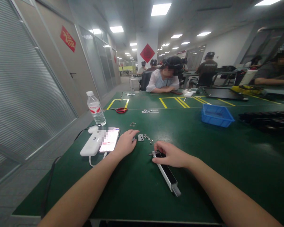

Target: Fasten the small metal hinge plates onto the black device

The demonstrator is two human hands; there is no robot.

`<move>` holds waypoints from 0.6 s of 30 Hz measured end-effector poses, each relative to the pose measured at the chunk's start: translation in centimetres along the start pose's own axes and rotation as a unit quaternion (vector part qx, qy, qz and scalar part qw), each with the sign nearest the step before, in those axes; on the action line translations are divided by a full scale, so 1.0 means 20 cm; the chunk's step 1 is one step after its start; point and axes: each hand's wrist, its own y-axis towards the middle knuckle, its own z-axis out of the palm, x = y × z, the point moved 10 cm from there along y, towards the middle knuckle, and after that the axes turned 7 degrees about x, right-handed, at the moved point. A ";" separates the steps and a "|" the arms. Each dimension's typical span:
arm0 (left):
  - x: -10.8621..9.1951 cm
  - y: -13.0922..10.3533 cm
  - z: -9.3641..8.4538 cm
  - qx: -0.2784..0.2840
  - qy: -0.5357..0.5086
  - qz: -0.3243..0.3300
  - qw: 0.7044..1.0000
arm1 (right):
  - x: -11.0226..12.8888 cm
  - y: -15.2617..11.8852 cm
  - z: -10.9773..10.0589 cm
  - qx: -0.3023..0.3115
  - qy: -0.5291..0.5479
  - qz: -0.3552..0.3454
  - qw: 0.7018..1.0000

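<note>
My left hand rests low over the table with its fingers stretched out and thumb apart; a bit of grey metal shows between them, and I cannot tell whether it is touched. Just right of these fingertips lies a small metal plate with holes. Several small metal nuts or rings are scattered beside it. My right hand grips the far end of a long black-and-white bar, thumb along its near side. The bar lies slanted, its grey end toward me. A thin metal tip sticks out near the right fingers.
Left stand a water bottle, a white power bank and a lit phone. Farther off are red-handled scissors, a small clear bag and a blue bin. Dark gear lies right. A person sits opposite.
</note>
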 end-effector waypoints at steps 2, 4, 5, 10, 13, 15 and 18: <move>-0.05 0.00 0.01 0.015 0.011 0.028 0.999 | -0.01 0.00 0.00 -0.002 0.001 0.000 1.000; -0.08 0.00 0.02 0.028 0.034 0.037 0.998 | -0.01 0.00 0.01 -0.005 0.002 -0.001 1.000; -0.08 0.01 0.01 0.028 0.046 0.031 0.998 | -0.02 0.00 0.01 -0.005 0.003 -0.001 1.000; 0.00 0.01 -0.03 0.007 0.105 -0.036 0.994 | 0.00 0.00 0.00 -0.004 0.001 0.006 1.000; 0.05 0.00 -0.04 0.002 0.138 -0.064 0.988 | 0.01 0.00 0.00 -0.018 -0.024 0.019 0.999; 0.04 -0.01 -0.04 -0.007 0.155 -0.064 0.986 | 0.01 0.00 -0.01 -0.031 -0.041 0.030 0.998; -0.04 -0.03 -0.04 -0.019 0.137 -0.017 0.990 | 0.00 0.00 -0.01 -0.041 -0.043 0.047 0.997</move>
